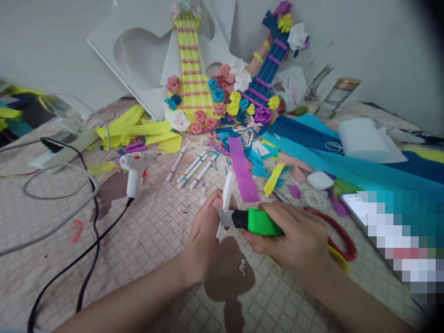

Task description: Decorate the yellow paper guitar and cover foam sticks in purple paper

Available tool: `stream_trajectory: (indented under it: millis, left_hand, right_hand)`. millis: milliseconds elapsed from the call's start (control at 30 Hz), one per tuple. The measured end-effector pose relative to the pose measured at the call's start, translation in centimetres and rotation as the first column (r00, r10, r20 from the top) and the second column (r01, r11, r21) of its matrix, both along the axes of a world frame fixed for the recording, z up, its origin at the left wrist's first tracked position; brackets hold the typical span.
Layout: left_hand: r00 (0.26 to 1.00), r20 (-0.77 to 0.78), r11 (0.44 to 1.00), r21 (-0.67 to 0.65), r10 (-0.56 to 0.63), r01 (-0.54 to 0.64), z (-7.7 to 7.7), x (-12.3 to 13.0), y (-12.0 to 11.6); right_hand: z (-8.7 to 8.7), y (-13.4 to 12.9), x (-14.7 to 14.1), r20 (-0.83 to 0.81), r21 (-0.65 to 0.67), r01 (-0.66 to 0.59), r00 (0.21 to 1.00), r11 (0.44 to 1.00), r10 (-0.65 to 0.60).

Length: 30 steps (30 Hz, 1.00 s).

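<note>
Left hand [206,231] has a thin white strip [227,190] pinched in its fingers, standing nearly upright with a slight lean, held just above the table [152,259] near the middle of the view. Right hand [294,231] is wrapped snug around a green and black utility knife [263,222], blade out and pointing left. The blade crosses the strip right by the left fingers; looks like it's touching, but I can't tell how far in it goes, if at all. Just beyond the hands there's a flat purple paper strip [243,170], plus a little bunch of white markers [193,169] lying roughly side by side. Over to the left, a white hot glue gun [133,173] sits with its black cord trailing toward the near edge. Against the wall you've got a yellow paper guitar [189,69] and a tilted blue one, the blue paper guitar [265,76], both with crepe paper flowers around the base. Right side's pretty busy: a white paper roll [362,138] resting on blue sheets, a clear tape roll [315,199], and a phone [357,208] with most of its screen pixelated out.
</note>
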<state>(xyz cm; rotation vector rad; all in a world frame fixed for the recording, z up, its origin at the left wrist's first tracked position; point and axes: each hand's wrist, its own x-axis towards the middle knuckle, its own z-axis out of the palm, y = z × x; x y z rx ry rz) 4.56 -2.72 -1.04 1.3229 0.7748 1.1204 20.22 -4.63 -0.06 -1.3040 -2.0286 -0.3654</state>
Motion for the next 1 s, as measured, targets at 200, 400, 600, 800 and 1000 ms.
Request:
stream_trajectory:
  millis: [200,400,600,800,1000]
  left_hand:
    - [0.998,0.067,0.999,-0.052,-0.012,0.016,0.06,0.05,-0.16]
    - [0.944,0.327,0.984,-0.148,-0.049,0.103,-0.09,0.38,-0.43]
    - [0.926,0.375,0.98,-0.16,-0.052,0.119,0.29,0.54,-0.59]
    - [0.932,0.354,0.984,-0.121,-0.077,0.127,0.46,0.32,-0.53]
    - [0.891,0.43,0.973,-0.096,-0.149,0.209,0.26,0.34,-0.53]
  right_hand:
    - [0.23,-0.01,-0.04,-0.002,0.026,-0.005,1.0,1.0,0.005]
    - [0.08,0.01,0.17,-0.028,0.021,0.005,1.0,1.0,-0.004]
    - [-0.14,0.03,0.39,-0.048,0.024,-0.011,0.999,1.0,0.012]
    - [-0.27,0.15,0.51,-0.058,0.036,-0.01,0.998,0.999,0.012]
    - [0.12,0.06,0.29,-0.061,0.048,-0.007,0.998,0.999,0.01]
